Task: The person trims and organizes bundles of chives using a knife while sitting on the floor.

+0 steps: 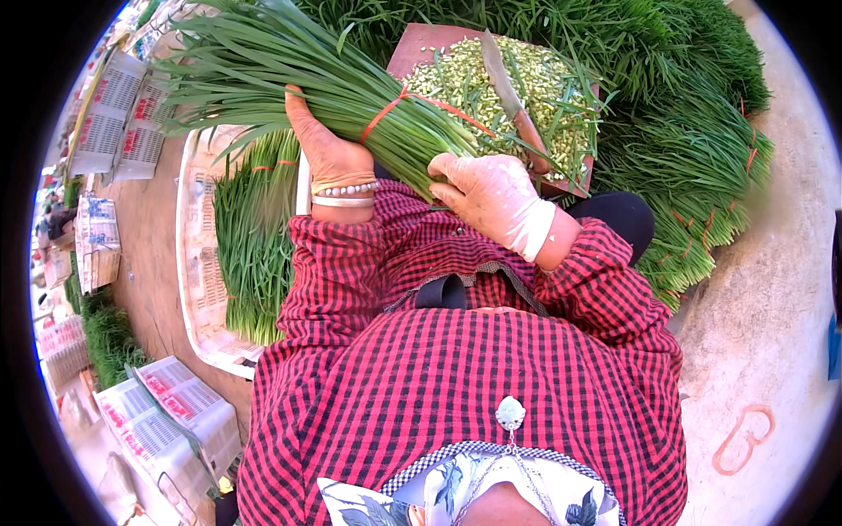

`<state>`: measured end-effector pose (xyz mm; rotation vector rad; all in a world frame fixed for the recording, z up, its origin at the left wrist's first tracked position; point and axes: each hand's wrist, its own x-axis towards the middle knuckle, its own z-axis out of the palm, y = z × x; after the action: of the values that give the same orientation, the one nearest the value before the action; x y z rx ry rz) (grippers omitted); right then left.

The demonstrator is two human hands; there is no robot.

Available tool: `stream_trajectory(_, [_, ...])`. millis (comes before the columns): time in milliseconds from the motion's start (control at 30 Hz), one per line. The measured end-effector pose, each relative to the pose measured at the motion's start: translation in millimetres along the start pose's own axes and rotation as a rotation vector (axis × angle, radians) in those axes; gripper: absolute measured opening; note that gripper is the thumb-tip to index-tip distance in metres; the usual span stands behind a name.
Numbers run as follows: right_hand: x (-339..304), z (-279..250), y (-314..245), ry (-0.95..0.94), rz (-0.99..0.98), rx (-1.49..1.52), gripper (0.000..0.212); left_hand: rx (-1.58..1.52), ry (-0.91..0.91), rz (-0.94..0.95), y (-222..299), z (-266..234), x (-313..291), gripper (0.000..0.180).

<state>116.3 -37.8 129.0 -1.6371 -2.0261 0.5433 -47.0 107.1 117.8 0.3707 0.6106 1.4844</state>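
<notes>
A thick bundle of garlic chives [338,66] lies slantwise in front of me, leaves to the upper left and pale stem ends to the lower right. An orange tie [383,116] goes round it, with a loose end trailing right. My left hand [335,158] holds the bundle from the near side, thumb up along the leaves; its other fingers are hidden beneath. My right hand [491,195], in a pale glove, is closed at the stem ends. Just beyond, a reddish board [421,46] carries a heap of chopped stem bits [548,74] and a knife [502,81].
On my left stands a white crate [187,263] holding tied chive bundles [254,241]. Large piles of chives [675,61] spread beyond the board and to the right, some with orange ties. More white crates [189,399] line the far left. Pale floor [763,342] runs along the right.
</notes>
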Motion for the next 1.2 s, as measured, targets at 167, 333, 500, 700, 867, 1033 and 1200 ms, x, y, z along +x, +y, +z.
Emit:
stream_trajectory(167, [-3.3, 5.6, 6.0, 0.008, 0.003, 0.206, 0.011, 0.001, 0.01, -0.008, -0.9, -3.7, 0.8, 0.057])
stream_trajectory(333, [-17.6, -11.0, 6.0, -0.116, 0.173, 0.604, 0.015, -0.013, 0.03, -0.005, -0.7, -11.4, 3.4, 0.058])
stream_trajectory(500, [-57.5, -42.6, 67.4, -0.268, 0.272, 0.028, 0.039, -0.013, 0.043, -0.018, 10.5, -20.2, 13.2, 0.06])
stream_trajectory(700, [1.2, -60.7, 39.4, 0.118, 0.095, 0.098, 0.107, 0.176, -0.08, -0.154, 10.7, 5.5, 1.7, 0.05])
stream_trajectory(867, [28.2, -28.4, 43.2, 0.083, 0.195, 0.762, 0.099, 0.328, -0.382, -0.372, 7.5, 31.6, -20.1, 0.044])
stream_trajectory(1033, [-1.2, -25.5, 61.0, 0.05, 0.412, 1.466, 0.049, 0.472, -0.386, -0.525, -5.1, -12.2, 0.0, 0.03])
stream_trajectory(1200, [-21.3, -29.2, 53.8, -0.028, 0.417, 1.597, 0.047, 0.537, -0.362, -1.006, -61.1, -58.8, -5.8, 0.068])
